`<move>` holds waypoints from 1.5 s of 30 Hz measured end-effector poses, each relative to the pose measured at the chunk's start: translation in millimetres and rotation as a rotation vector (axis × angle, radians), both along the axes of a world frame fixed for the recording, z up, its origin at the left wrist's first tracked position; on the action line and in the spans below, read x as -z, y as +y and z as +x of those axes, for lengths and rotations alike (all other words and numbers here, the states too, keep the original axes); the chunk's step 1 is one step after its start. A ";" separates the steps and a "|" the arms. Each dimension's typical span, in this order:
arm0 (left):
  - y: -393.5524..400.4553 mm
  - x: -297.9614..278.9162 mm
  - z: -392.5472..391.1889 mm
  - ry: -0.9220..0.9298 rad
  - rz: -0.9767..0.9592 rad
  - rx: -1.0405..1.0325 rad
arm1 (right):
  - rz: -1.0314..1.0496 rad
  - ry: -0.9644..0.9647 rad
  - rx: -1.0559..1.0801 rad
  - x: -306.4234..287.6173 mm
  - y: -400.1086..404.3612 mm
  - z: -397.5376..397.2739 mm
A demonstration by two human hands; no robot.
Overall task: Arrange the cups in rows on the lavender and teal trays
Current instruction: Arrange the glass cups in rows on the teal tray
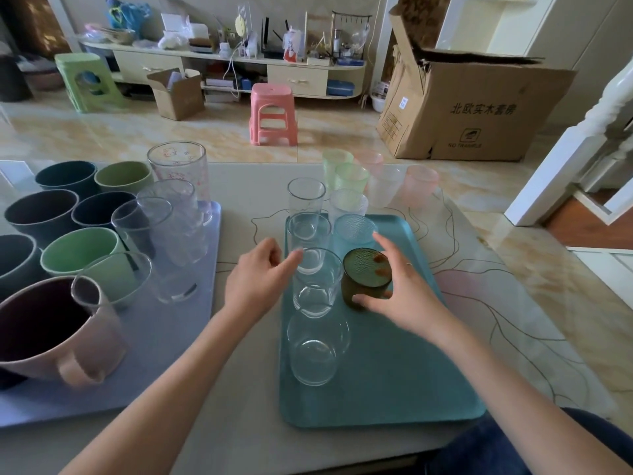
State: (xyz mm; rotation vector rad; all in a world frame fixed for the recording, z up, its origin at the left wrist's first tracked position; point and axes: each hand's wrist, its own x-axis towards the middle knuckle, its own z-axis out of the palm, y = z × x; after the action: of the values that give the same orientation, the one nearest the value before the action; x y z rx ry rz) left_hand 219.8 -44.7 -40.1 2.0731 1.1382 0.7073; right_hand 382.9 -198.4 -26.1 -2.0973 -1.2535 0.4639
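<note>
On the teal tray (394,371) a column of clear glasses runs along the left side, among them a near one (317,351) and a middle one (317,282). A dark green textured glass (365,277) stands to their right, and my right hand (400,293) grips it with thumb at the base and fingers round the far side. My left hand (255,279) hovers at the tray's left edge, its fingers touching the middle clear glass. Behind the green glass sits a pale blue textured glass (354,231). The lavender tray (171,337) on the left carries coloured mugs and clear glasses.
Several frosted green, white and pink cups (370,180) stand on the table beyond the teal tray. A pink jug-like mug (58,337) sits at the near left. Beyond the table are a pink stool (272,113) and a large cardboard box (472,108).
</note>
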 end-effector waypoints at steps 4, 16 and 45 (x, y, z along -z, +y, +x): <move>-2.1 -5.2 5.1 0.062 -0.048 0.095 | -0.012 -0.012 -0.008 -0.5 0.0 -0.7; -3.2 -16.9 2.6 0.004 -0.179 0.126 | -0.032 -0.016 -0.026 -1.6 0.1 -3.0; 196.6 -57.5 192.8 -0.023 0.172 0.231 | -0.328 -0.539 0.161 -7.6 174.4 176.8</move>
State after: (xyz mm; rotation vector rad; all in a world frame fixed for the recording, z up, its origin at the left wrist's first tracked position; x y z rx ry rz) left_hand 412.6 151.9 17.4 2.2882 0.8317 0.7344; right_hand 559.7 -24.0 -18.5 -2.6967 -1.3456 0.0222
